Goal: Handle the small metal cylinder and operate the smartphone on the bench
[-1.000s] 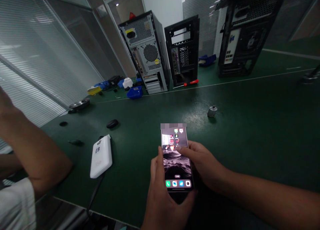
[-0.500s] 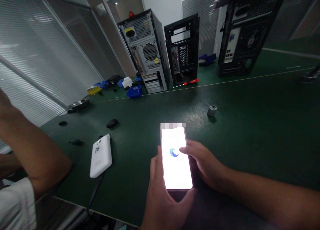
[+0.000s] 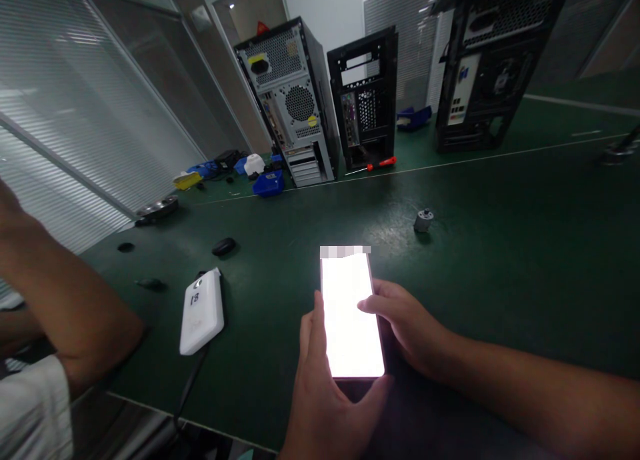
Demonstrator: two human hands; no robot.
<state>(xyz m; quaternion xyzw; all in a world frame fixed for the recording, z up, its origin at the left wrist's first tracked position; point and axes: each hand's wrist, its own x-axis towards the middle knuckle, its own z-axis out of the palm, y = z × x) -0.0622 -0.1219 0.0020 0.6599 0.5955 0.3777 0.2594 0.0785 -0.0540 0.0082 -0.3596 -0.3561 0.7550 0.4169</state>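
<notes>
A smartphone point(image 3: 350, 313) with a bright white screen is held low over the green table point(image 3: 500, 260). My left hand point(image 3: 325, 393) cradles it from below, thumb along its left edge. My right hand point(image 3: 405, 327) grips the phone's right side, with its thumb resting over the right part of the screen. Both hands are wrapped round the phone.
A white power bank point(image 3: 201, 311) with a black cable lies to the left. Another person's forearm point(image 3: 65, 307) rests at the far left. A small metal part point(image 3: 423, 221) sits ahead. Three computer cases point(image 3: 295, 100) point(image 3: 365, 100) point(image 3: 490, 67), a red screwdriver point(image 3: 380, 163) and blue bins point(image 3: 269, 185) stand at the back.
The phone screen went from a home screen with icons to a white screen with a blue logo, then to plain white. The hands barely moved.
</notes>
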